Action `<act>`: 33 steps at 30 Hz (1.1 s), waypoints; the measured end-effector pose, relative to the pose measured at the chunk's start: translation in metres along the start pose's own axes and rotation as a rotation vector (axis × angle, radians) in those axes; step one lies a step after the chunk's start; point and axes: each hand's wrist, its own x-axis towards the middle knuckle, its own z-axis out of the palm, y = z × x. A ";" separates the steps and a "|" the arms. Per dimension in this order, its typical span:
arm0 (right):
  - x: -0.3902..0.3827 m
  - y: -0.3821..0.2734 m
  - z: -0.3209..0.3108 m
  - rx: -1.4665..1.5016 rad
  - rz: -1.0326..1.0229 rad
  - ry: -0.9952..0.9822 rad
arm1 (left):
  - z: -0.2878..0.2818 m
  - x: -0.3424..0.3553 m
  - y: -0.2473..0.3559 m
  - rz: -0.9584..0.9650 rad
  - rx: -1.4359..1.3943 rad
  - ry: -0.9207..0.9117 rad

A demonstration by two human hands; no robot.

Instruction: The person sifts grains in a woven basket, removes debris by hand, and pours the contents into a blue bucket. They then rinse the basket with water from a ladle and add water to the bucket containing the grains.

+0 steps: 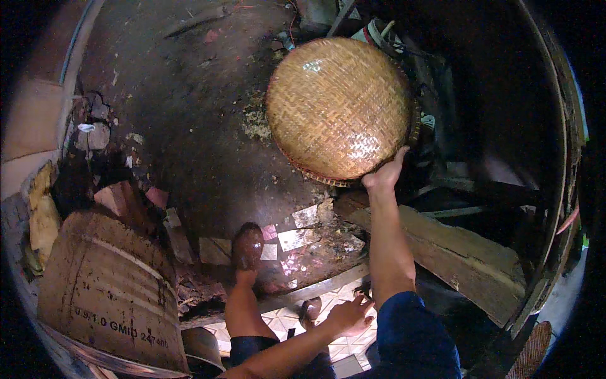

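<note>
"If you scan left to right, what's there?"
"Round tan woven-bamboo basket [338, 107], ahead over dark dirty floor [189, 120]. Left hand [346, 318]: fingers loosely curled, seemingly empty. Right hand [386, 175]: fingers gripping basket's near-right rim, tips hidden."
"Step?"
"Probably one-handed support; next move needs firm rim grip."

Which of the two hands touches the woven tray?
The right hand, touching the round woven tray; the left hand is apart from it, lower in view.

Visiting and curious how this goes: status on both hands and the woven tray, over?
Right hand grips tray's near rim. Left hand low, apart from tray. Plank lies right of right forearm.
</note>
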 end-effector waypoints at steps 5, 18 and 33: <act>0.028 0.008 0.021 -0.030 0.009 0.096 | -0.015 -0.003 0.002 -0.029 0.055 -0.026; 0.059 0.043 -0.023 0.280 0.062 0.058 | -0.023 0.000 0.005 -0.014 0.136 -0.177; 0.050 0.014 0.000 0.216 0.005 0.266 | -0.018 0.009 -0.001 -0.195 -0.053 0.112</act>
